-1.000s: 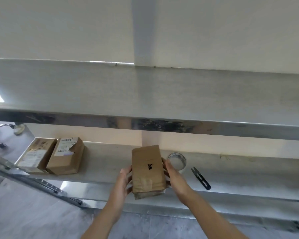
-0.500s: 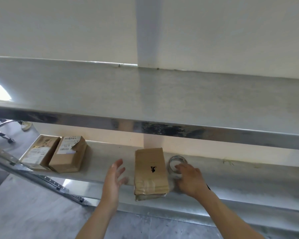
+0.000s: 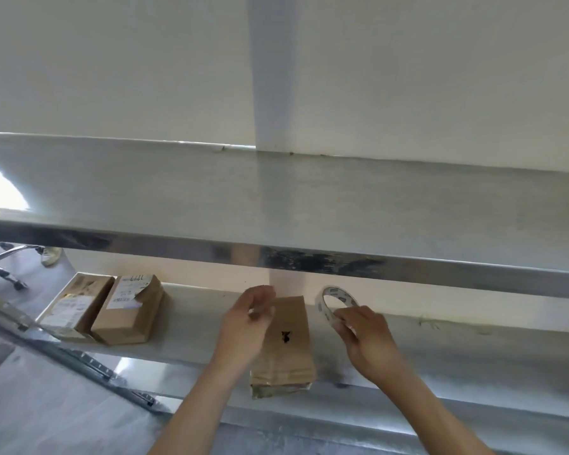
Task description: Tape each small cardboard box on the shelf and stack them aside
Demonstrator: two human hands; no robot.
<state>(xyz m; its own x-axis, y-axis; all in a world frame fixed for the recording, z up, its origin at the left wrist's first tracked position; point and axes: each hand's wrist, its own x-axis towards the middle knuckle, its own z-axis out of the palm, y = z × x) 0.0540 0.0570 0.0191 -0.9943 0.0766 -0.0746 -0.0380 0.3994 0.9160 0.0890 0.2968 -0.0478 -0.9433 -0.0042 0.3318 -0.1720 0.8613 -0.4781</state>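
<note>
With the right hand [image 3: 365,336] pinching the tape roll [image 3: 337,303] at the box's [image 3: 289,343] three o'clock and the left hand [image 3: 247,323] loosely curled and empty above it, the unheld box overhanging the shelf [image 3: 440,353] edge could be knocked off

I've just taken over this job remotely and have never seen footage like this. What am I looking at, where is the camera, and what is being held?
There is no machine: a person works with bare hands, filmed by a camera on their head looking forward and down. The right hand holds a tape roll lifted on edge. The left hand hovers, holding nothing, over a cardboard box lying on the metal shelf. Two more boxes sit side by side at the left.
</note>
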